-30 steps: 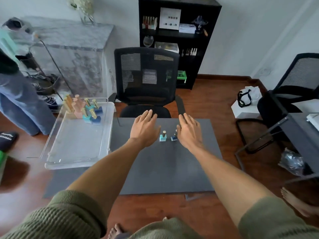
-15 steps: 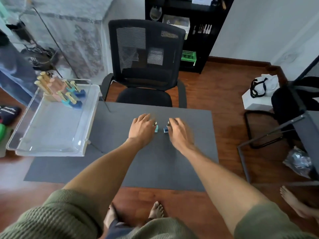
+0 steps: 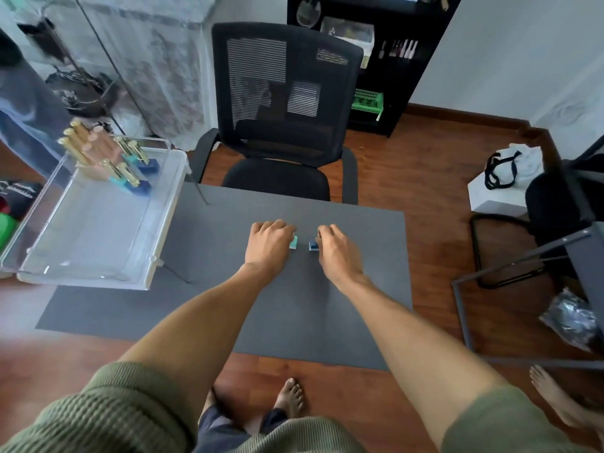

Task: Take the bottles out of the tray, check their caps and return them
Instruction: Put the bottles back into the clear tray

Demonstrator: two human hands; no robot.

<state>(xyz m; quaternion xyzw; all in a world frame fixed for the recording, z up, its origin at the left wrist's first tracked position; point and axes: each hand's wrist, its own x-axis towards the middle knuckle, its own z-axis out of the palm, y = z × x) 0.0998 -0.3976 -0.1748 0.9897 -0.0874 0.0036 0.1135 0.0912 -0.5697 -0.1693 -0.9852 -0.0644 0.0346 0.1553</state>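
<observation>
Two small bottles stand side by side on the grey table [image 3: 228, 289]. My left hand [image 3: 268, 246] has its fingers curled over the light-teal bottle [image 3: 293, 242]. My right hand [image 3: 336, 250] has its fingers curled over the dark-blue bottle [image 3: 313, 245]. Both caps are hidden under my fingers; only the bottle bases show. At the table's left end a clear plastic tray [image 3: 98, 253] holds several gold-capped bottles [image 3: 111, 158] bunched in its far corner, pink, teal and blue.
A black mesh office chair [image 3: 284, 119] stands behind the table. A black shelf [image 3: 385, 60] stands against the far wall. A second dark desk [image 3: 581, 256] and chair are at the right. Another person stands at the far left [image 3: 23, 106]. A bare foot [image 3: 555, 397] shows at lower right.
Both hands went from flat and open beside the two bottles to curled down over them. The camera tilted down and closer.
</observation>
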